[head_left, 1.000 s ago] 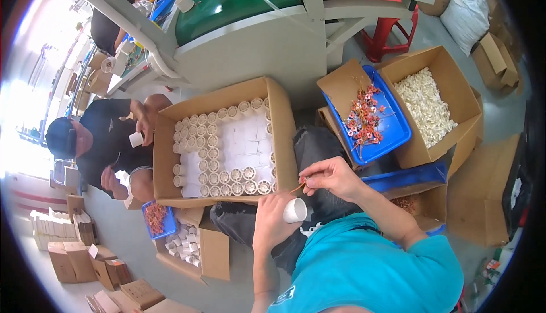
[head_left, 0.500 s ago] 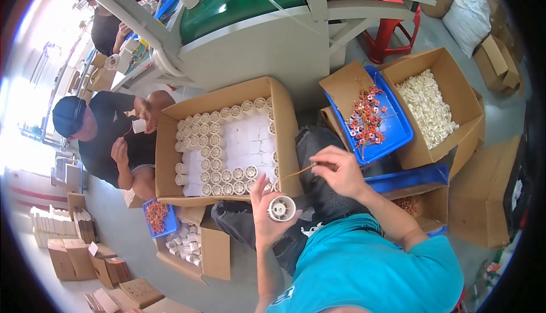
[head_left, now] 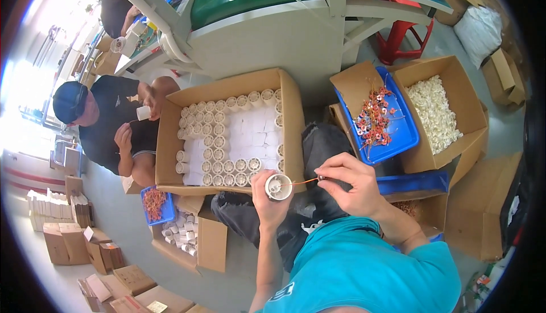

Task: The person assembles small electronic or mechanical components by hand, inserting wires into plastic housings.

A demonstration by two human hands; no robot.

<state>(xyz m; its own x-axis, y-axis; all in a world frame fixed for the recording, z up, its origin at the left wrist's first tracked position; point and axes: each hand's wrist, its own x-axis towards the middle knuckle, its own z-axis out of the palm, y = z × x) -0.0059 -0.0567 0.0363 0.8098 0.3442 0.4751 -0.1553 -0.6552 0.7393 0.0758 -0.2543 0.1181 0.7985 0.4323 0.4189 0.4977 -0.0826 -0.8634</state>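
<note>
White cup, lower centre of frame, sits mouth-up, gripped by the left hand, apparently giving access to the orange wire the right hand pinches.

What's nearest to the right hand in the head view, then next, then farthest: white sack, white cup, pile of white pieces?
1. White cup, in the left hand.
2. Pile of white pieces, in the box at right.
3. White sack, at the upper right.
</note>
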